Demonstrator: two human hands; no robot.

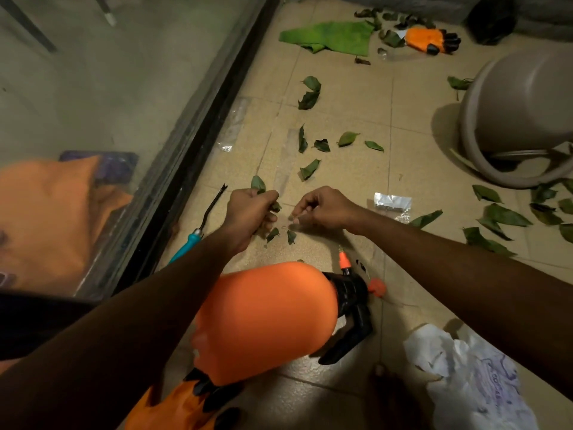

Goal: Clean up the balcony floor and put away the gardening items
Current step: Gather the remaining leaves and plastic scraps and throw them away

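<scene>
My left hand (248,212) is closed around a bunch of green leaves (258,184) low over the beige tiled floor. Just to its right, my right hand (322,207) pinches its fingertips together close to the floor; what they hold is too small to tell. Two small leaves (280,234) lie on the tiles between and below the hands. Many more leaves (310,93) are scattered across the floor ahead and to the right. An orange pressure sprayer (263,318) with a black trigger head lies on its side near me.
A teal-handled weeder (198,231) lies by the glass door's black frame (198,144) on the left. A tipped grey bucket (521,119) sits right. Far off lie a green cloth (328,35) and an orange glove (431,40). A white bag (471,380) is near right; a silver packet (392,203) beside my right hand.
</scene>
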